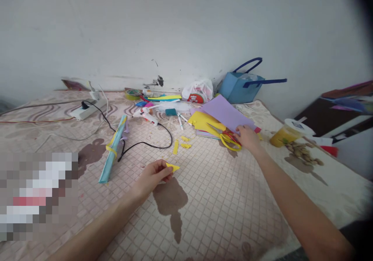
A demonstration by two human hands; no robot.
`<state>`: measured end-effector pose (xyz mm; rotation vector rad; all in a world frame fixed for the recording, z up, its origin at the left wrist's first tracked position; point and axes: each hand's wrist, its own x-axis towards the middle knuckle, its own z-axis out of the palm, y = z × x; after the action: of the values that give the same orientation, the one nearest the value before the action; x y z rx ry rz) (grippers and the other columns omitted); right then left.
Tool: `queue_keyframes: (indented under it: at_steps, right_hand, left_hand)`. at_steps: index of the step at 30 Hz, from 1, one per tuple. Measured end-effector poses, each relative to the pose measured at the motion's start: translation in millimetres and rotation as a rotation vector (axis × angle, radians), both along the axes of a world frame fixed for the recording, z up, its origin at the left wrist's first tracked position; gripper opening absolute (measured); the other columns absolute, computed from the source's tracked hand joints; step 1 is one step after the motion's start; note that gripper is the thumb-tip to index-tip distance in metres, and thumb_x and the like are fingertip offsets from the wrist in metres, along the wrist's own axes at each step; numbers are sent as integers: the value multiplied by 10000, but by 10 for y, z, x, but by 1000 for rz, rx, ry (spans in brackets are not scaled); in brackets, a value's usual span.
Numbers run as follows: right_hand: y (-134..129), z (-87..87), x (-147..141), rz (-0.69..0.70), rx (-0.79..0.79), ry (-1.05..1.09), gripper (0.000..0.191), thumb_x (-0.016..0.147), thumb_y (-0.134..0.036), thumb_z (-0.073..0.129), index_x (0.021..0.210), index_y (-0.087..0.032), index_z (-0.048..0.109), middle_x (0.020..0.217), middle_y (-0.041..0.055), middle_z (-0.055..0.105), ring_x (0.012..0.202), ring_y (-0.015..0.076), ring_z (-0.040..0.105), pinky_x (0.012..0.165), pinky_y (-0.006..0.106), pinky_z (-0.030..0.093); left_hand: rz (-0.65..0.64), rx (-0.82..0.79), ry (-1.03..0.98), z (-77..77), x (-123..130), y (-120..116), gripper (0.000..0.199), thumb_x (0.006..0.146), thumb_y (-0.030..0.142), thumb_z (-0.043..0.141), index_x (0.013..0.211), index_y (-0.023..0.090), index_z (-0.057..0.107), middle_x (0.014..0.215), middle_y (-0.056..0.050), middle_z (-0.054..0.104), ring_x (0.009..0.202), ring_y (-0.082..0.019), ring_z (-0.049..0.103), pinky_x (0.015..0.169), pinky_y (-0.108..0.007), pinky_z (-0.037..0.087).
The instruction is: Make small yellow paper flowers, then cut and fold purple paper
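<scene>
My left hand pinches a small pointed piece of yellow paper over the middle of the table. Further right, my right hand has its curled fingertips at the red and yellow handles of a pair of scissors. Their blades point left across a yellow sheet, and a purple sheet lies behind them. Small yellow paper scraps are scattered between my hands. Left of them rests a folded light-blue paper strip with a yellow ribbon around it.
A white glue gun with a black cord lies behind the scraps. At the back left is a power strip. White pens, a plastic bag and a blue bag are further back. A cup of yellow drink stands right.
</scene>
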<state>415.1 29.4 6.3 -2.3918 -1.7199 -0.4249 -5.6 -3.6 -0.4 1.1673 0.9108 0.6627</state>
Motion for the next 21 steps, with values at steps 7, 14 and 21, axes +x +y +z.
queue_keyframes:
  at_steps: [7,14,21]
  right_hand:
    - [-64,-55,30,66,-49,73,165,847,-336,511,870,-186,577,848,82,647,746,206,609,603,289,395]
    - [19,-146,65,226,-150,155,326,711,-500,615,812,-204,525,701,33,630,623,196,580,531,285,383]
    - [6,-99,94,276,-153,142,277,772,-481,541,737,-209,507,695,71,614,633,212,567,553,311,380]
  left_hand:
    - [0,12,13,32,2,-21,264,731,384,668,710,158,533,657,4,591,599,-93,522,604,-212,427]
    - [13,9,6,15,15,-12,270,715,387,684,711,156,544,661,6,599,599,-94,530,608,-219,426]
    - [4,-25,14,44,16,-19,288,715,394,688,710,155,527,647,15,599,592,-85,526,616,-215,425]
